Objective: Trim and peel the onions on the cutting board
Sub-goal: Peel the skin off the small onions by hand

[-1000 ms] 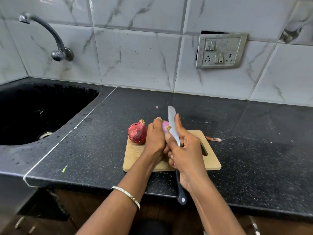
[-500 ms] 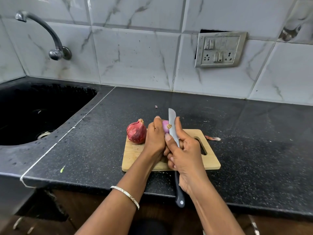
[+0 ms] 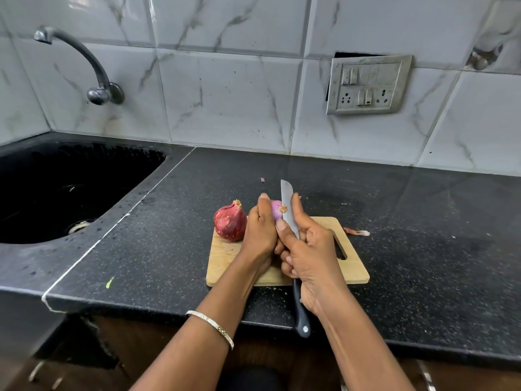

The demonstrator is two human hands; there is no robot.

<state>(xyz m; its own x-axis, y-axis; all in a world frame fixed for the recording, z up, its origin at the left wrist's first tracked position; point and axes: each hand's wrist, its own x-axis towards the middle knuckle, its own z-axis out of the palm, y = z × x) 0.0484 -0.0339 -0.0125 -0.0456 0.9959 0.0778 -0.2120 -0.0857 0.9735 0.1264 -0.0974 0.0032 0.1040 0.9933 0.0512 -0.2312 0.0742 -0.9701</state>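
While the left hand clasps a peeled onion, the right hand clamps the knife against it.

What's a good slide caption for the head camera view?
Left hand holds a peeled onion while right hand works a knife at its root, over the cutting board.

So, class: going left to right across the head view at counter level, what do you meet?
Sink → whole red onion → left hand → knife → right hand → peel scrap.
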